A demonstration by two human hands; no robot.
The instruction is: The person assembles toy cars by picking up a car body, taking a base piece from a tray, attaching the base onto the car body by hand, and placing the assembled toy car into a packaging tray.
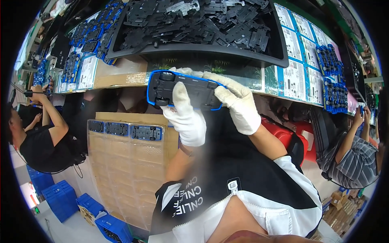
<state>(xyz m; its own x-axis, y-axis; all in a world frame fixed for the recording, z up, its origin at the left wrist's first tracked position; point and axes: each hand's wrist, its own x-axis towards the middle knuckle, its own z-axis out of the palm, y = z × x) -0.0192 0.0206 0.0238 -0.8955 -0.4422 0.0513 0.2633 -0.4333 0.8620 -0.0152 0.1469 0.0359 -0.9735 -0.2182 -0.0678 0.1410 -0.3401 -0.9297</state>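
Note:
A blue toy car (190,90), turned underside up with its black base plate and wheels showing, is held between both of my white-gloved hands. My left hand (184,117) grips its left half, the thumb lying across the base plate. Around the right end wraps my right hand (240,106), its fingers along the far side and thumb on the base. The car is just short of the bench's near edge. Behind it stands a large black tray (194,49) heaped with loose black base plates (198,24).
Left of me, a cardboard carton (125,174) with plastic-lined compartments carries several blue cars along its far edge. More upturned cars sit on the bench at left (95,38) and right (334,87). A co-worker (44,133) sits to the left, another (352,150) to the right.

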